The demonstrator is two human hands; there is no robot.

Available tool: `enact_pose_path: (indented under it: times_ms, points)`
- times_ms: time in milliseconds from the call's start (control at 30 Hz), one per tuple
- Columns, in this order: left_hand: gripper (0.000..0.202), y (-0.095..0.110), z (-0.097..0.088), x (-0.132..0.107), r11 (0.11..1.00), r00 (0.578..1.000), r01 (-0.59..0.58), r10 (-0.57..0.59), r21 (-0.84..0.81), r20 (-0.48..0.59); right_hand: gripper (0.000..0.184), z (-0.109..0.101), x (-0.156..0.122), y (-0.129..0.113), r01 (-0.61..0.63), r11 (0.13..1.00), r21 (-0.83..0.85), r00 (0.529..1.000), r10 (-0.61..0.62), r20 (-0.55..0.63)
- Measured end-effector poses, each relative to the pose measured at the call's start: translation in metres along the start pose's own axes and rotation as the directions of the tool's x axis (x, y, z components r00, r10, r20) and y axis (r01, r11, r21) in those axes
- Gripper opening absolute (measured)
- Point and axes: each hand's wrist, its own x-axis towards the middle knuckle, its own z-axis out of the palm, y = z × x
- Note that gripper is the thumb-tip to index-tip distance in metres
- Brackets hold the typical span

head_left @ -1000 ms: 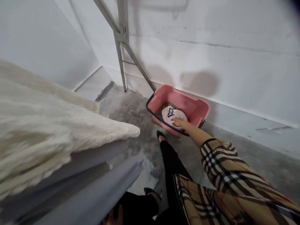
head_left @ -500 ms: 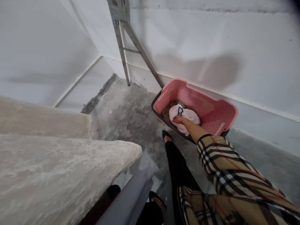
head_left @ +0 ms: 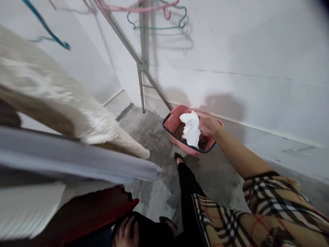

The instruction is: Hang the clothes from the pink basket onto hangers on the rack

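Observation:
My right hand (head_left: 207,122) holds a bunched white garment (head_left: 191,128) just above a pink laundry basket (head_left: 183,110) with a dark rim. Its thumb side is against the cloth, and the fingers partly hide behind it. Brown clothes (head_left: 203,142) lie inside the basket. At the bottom edge, my left hand (head_left: 125,234) rests on a black-clad leg with its fingers spread; it holds nothing.
Hanging garments crowd the left side: a cream textured one (head_left: 89,123), a pale grey one (head_left: 77,154) and a dark red one (head_left: 110,206). A metal rack (head_left: 144,63) stands by the wall, with a pink hanger (head_left: 144,9), a green hanger (head_left: 159,28) and a blue hanger (head_left: 47,24) overhead.
My right hand has lifted from inside the basket, bringing the white garment up. The view has tilted up, showing the hangers. My left hand has come into view at the bottom.

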Motion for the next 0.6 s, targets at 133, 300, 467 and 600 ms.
enact_pose_path:
  times_ms: [133, 300, 467, 600]
  points:
    - [0.038, 0.098, -0.064, 0.032, 0.811, 0.933, -0.298, 0.359, -0.504, 0.026, 0.023, 0.034, -0.033, -0.065, 0.083, 0.811, 0.579, 0.990, -0.133, 0.044]
    - [0.087, 0.239, -0.170, 0.091, 0.432, 0.838, -0.429, 0.518, -0.793, -0.171, 0.019, 0.108, -0.048, -0.126, 0.159, 0.869, 0.469, 0.921, -0.302, 0.247]
    - [0.066, 0.285, -0.233, 0.146, 0.218, 0.944, -0.187, 0.309, -0.958, -0.114, 0.019, 0.138, -0.046, -0.161, 0.419, 0.854, 0.310, 0.692, -0.521, 0.501]
    - [0.044, 0.277, -0.266, 0.167, -0.019, 0.986, 0.117, 0.124, -0.993, 0.114, 0.024, 0.124, -0.037, -0.146, 0.483, 0.861, 0.160, 0.751, -0.501, 0.430]
